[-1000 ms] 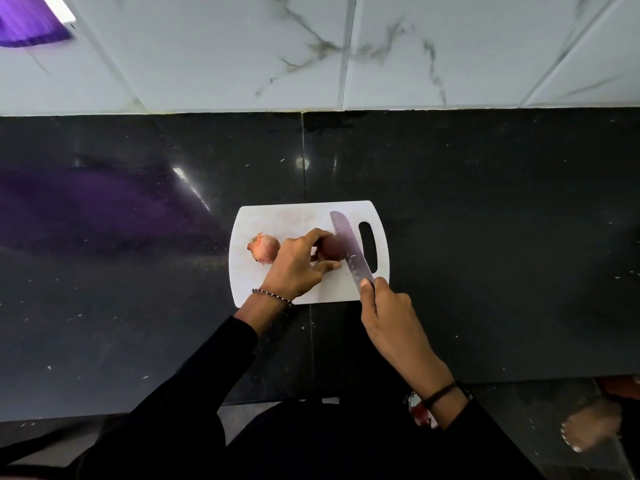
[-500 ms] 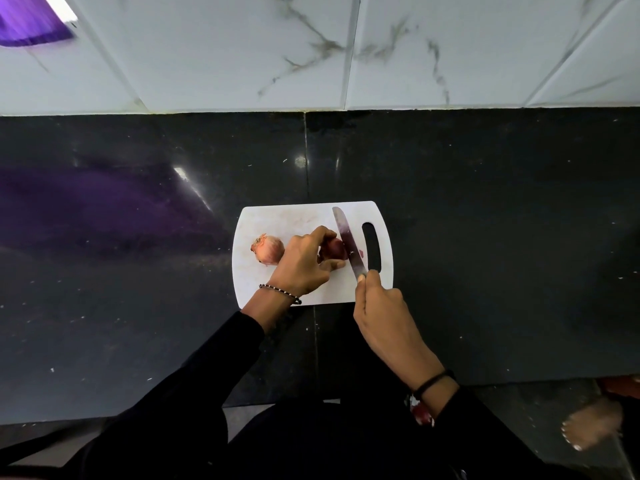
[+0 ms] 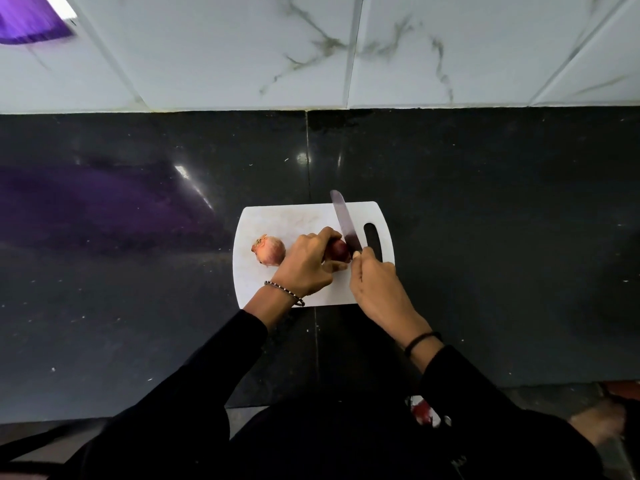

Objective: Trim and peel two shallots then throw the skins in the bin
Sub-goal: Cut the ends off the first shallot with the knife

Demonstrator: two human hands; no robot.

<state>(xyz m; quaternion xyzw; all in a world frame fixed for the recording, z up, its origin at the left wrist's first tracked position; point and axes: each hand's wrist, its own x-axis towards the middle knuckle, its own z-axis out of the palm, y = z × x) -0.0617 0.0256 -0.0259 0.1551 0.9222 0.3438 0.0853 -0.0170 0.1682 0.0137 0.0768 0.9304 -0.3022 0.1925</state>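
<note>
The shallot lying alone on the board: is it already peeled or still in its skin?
Still in its skin. The loose shallot on the white board shows dry, pale brown skin and an untrimmed tip.

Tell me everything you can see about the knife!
The knife has a long, narrow, silvery blade that looks like metal, with a rounded tip. Its handle is hidden inside the right hand, which grips it. The blade points away from the person, leaning a little left, and its tip reaches past the far edge of the white cutting board, above the dark counter. Near the handle, the blade meets the right end of the reddish shallot that the left hand holds.
</note>
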